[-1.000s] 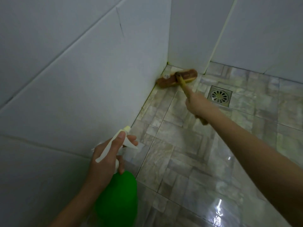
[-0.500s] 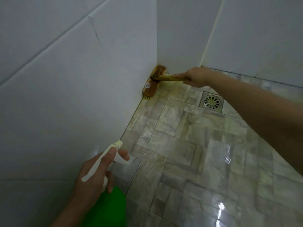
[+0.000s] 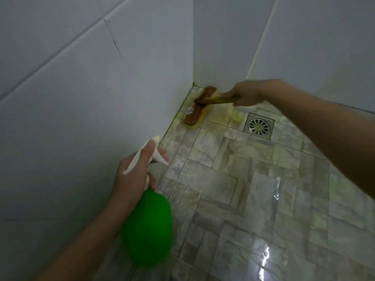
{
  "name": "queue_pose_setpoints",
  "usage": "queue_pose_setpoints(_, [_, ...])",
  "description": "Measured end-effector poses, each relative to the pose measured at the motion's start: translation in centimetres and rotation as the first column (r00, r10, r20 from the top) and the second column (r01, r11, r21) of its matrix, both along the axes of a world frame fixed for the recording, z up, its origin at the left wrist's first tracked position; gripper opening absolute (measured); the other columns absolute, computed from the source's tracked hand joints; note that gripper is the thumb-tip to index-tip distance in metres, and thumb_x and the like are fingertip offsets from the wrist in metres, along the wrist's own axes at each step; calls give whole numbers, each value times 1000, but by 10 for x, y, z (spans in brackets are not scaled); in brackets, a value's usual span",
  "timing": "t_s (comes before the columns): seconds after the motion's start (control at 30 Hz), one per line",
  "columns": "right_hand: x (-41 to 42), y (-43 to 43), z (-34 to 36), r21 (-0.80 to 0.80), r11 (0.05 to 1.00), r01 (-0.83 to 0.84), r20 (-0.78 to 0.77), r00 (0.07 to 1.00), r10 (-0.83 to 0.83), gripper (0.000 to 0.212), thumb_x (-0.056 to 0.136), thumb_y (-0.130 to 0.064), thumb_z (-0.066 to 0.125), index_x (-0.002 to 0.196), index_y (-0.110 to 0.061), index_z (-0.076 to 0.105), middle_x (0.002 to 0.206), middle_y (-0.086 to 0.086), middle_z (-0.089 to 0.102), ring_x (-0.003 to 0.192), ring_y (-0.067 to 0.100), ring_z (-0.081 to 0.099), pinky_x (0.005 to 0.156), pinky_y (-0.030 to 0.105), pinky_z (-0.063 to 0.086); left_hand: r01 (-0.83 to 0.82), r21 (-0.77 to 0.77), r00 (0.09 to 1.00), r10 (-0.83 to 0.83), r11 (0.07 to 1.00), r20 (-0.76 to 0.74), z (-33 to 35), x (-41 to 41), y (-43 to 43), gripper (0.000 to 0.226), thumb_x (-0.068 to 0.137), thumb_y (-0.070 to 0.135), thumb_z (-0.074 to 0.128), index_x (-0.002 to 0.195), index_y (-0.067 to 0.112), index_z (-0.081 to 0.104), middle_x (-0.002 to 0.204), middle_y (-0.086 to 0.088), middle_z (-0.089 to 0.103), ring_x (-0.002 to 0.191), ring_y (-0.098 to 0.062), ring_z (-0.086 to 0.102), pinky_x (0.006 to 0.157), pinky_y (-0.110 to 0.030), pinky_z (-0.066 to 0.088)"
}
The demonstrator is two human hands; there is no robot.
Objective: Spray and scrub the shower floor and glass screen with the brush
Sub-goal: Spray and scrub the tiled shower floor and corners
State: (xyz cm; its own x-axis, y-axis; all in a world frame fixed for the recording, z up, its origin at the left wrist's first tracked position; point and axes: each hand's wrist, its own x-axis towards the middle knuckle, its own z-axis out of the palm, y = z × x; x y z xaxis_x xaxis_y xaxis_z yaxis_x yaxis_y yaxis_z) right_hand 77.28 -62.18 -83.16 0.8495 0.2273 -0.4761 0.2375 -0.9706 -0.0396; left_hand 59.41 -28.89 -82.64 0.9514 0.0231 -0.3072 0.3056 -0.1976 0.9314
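A brown wooden scrub brush (image 3: pixel 199 107) with yellow bristles lies flat on the wet marbled shower floor (image 3: pixel 233 189), in the far corner along the left wall. My right hand (image 3: pixel 246 96) grips its handle, reaching in from the right. My left hand (image 3: pixel 132 177) holds a green spray bottle (image 3: pixel 148 226) by its white trigger head at the lower left, nozzle aimed toward the corner. No glass screen shows.
White tiled walls (image 3: pixel 81 108) close the corner on the left and at the back. A square metal drain grate (image 3: pixel 258 125) sits in the floor just right of the brush. Light glares off the wet tiles near the bottom right.
The brush head has turned from across the corner to lengthwise along the left wall, and has slid slightly away from it. My right hand swung round to the back wall.
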Motion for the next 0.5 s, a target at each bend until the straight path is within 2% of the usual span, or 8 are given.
queue_pose_setpoints(0.07, [3,23,-19,46,998,-36,21,999,35,55,98,-23,50,148,-39,33,88,8,57,83,31,59,82,42,51,-38,36,999,38,999,-19,2,24,-13,41,73,78,53,71,47,79,94,3,81,52,-23,62,48,-26,45])
queue_pose_setpoints(0.17, [0,15,-32,63,997,-45,54,998,42,57,99,-24,50,149,-40,29,80,-1,47,80,23,49,77,33,39,-41,61,999,42,997,-15,-5,58,-24,41,84,69,56,75,37,80,94,-9,80,59,-29,69,48,-27,48])
queue_pose_setpoints(0.23, [-8,-4,-32,67,997,-46,53,998,42,57,99,-25,51,148,-43,30,79,-2,49,75,19,48,77,33,38,-73,99,997,77,992,-29,-8,76,-32,49,91,65,58,87,20,78,77,-2,78,46,-17,61,41,-23,45])
queue_pose_setpoints(0.3, [-14,-21,-28,73,997,-21,31,999,19,57,98,-27,53,146,-47,31,76,-9,47,67,10,45,77,32,36,-106,145,992,114,984,-45,-12,89,-39,58,94,63,57,78,9,72,57,2,70,35,-12,53,38,-20,42])
queue_pose_setpoints(0.37, [-18,-36,-23,66,998,12,7,1000,-13,57,97,-30,55,144,-51,31,74,-13,48,64,6,46,79,32,41,-123,159,990,131,980,-45,-16,95,-43,59,94,63,57,67,10,66,46,2,62,31,-12,50,40,-20,41])
queue_pose_setpoints(0.43, [-26,-43,-22,100,994,44,-39,998,-41,55,96,-35,56,143,-53,33,79,-9,60,64,10,56,73,24,51,-129,150,990,136,980,-36,-19,100,-44,58,95,61,57,68,10,67,49,0,63,32,-12,50,42,-21,42])
queue_pose_setpoints(0.47, [-30,-45,-24,144,987,66,-52,997,-59,53,96,-38,56,143,-52,35,85,-8,64,66,9,59,68,15,50,-125,137,990,132,983,-44,-20,100,-44,56,95,60,57,75,9,71,57,-1,69,34,-12,51,42,-22,43])
queue_pose_setpoints(0.5, [-34,-44,-27,180,980,78,-52,996,-70,51,96,-41,53,143,-49,36,99,-8,67,77,10,62,73,10,46,-115,125,991,123,985,-51,-22,102,-44,54,96,59,57,85,8,74,68,-2,74,36,-12,53,41,-23,44])
